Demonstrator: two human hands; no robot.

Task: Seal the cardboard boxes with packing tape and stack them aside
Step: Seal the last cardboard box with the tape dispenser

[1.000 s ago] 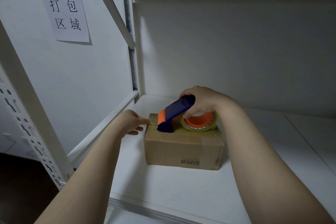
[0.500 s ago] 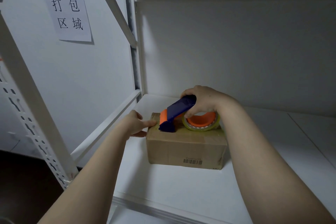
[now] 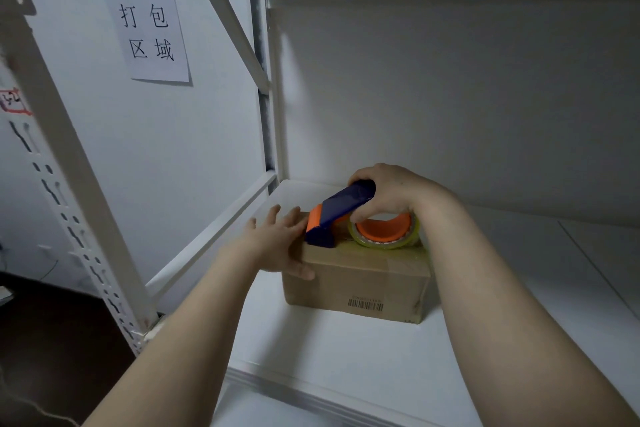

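Pose | left hand (image 3: 273,246) splayed against box (image 3: 360,282) corner | right hand (image 3: 391,188) grips tape dispenser (image 3: 344,206)

I see a white shelf (image 3: 346,357) in a white metal rack, its slotted post (image 3: 83,218) at my left. A paper sign (image 3: 149,14) with black characters hangs on the wall (image 3: 156,156). The dark floor (image 3: 52,340) shows at lower left.

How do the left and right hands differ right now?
The left hand has straight, spread fingers; the right hand is curled. The left hand rests on the left end of the cardboard box; the right hand grips the blue handle of the tape dispenser on its top. Both are at the same box.
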